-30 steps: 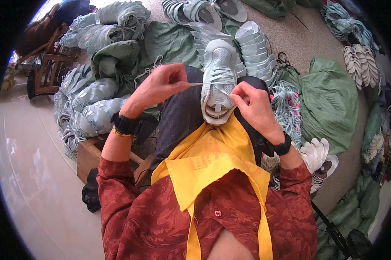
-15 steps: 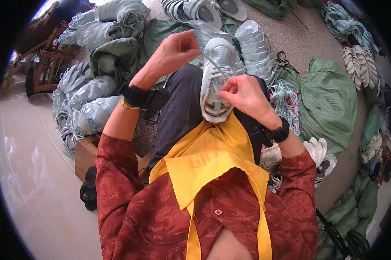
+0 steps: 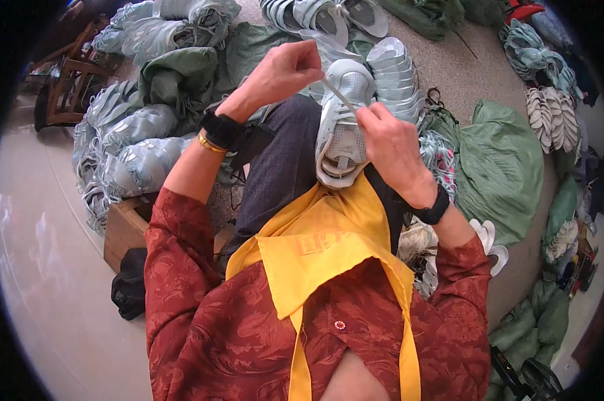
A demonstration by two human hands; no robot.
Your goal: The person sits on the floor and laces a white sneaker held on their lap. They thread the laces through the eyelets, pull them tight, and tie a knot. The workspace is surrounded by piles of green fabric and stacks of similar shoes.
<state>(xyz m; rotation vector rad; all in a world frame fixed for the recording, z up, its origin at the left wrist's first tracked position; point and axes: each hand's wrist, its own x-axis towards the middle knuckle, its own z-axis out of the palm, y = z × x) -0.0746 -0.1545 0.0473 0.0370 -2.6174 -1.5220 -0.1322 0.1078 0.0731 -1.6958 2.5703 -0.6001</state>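
Shoelace (image 3: 340,95) ran taut and slanting between our hands in the head view, over a pale grey-green sneaker (image 3: 343,137). We had the sneaker upright on our lap, beside the left denim-covered leg (image 3: 278,154), its heel by the yellow apron (image 3: 342,227). Its toe pointed away from us, its opening toward us; the long axis ran nearly straight ahead, leaning slightly right at the toe. Our left hand (image 3: 282,75), left of the toe, pinched the shoelace between closed fingers. Our right hand (image 3: 392,147), over the sneaker's right side, closed its fingers on the shoelace's lower stretch, tips partly hidden.
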